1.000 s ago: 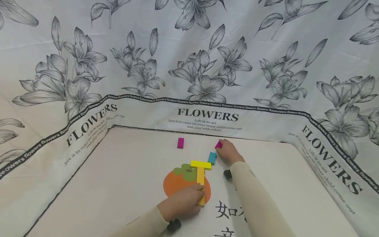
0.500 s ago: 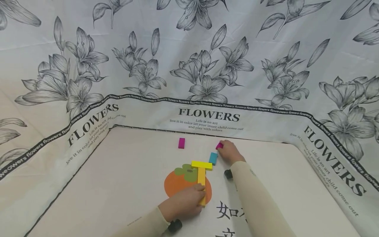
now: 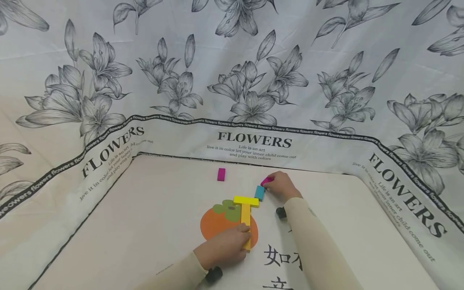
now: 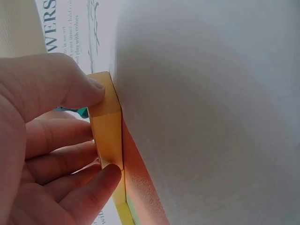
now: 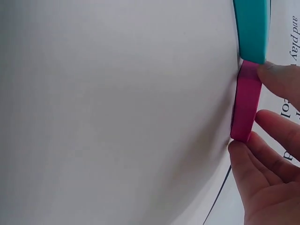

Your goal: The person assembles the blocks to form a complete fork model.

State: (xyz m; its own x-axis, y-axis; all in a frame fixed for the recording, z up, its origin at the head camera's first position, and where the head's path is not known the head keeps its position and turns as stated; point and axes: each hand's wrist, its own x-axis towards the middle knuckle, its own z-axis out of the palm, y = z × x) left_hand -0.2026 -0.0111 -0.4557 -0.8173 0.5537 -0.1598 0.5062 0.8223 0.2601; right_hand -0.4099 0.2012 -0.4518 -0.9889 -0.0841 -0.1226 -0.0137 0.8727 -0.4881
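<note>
My right hand (image 3: pixel 282 186) pinches a magenta block (image 3: pixel 266 181) by thumb and fingertips at the table's far side. In the right wrist view, one end of that magenta block (image 5: pixel 247 103) meets the end of a teal block (image 5: pixel 253 30). The teal block (image 3: pixel 259 193) slants up from the right end of a bright yellow crossbar block (image 3: pixel 246 201). Below the crossbar runs a stem of orange-yellow blocks (image 3: pixel 245 215), forming a T. My left hand (image 3: pixel 222 246) holds the stem's near end, thumb and fingers on the orange-yellow block (image 4: pixel 107 129).
Another magenta block (image 3: pixel 221 175) lies alone near the far edge. The white table cover (image 3: pixel 145 209) carries a printed persimmon (image 3: pixel 214 225) beneath the stem and black characters (image 3: pixel 277 255) nearby. A flower-print cloth (image 3: pixel 174 133) rises behind. A dark wrist camera (image 3: pixel 214 275) sits under my left wrist.
My right hand has turned the magenta block and brought it slightly down and left, against the teal block's far end. My left hand has stayed on the stem.
</note>
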